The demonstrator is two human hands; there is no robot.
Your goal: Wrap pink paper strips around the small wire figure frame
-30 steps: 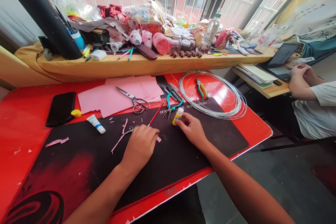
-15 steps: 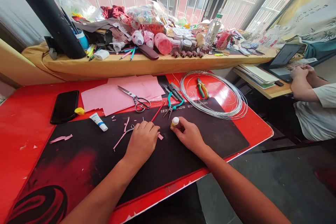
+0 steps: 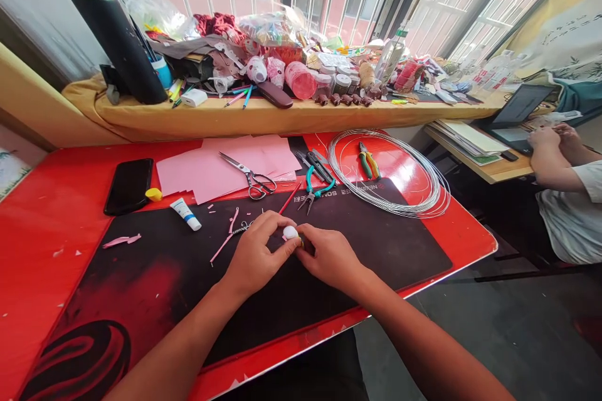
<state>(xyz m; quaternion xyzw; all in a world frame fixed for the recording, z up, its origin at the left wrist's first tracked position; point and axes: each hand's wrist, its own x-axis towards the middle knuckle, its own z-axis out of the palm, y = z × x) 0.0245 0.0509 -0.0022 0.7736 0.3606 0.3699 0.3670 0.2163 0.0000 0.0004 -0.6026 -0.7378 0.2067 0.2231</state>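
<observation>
My right hand is closed around the glue stick, whose rounded white end points up and whose yellow body is mostly hidden by the fingers. Pressed close from the other side is my left hand, with thumb and fingers pinched on a small piece of pink paper that barely shows beside the white end. Left of that hand lie a dark twisted piece and thin pink paper strips on the black mat. The yellow cap rests near the phone.
Behind the hands lie teal pliers, a red pencil, scissors on pink paper sheets, and a wire coil around green-yellow pliers. A white tube and phone are left. Another person sits right.
My right hand has moved left with the glue stick until both hands meet. My left hand has lifted off the mat and turned, with the pink paper piece in its fingers.
</observation>
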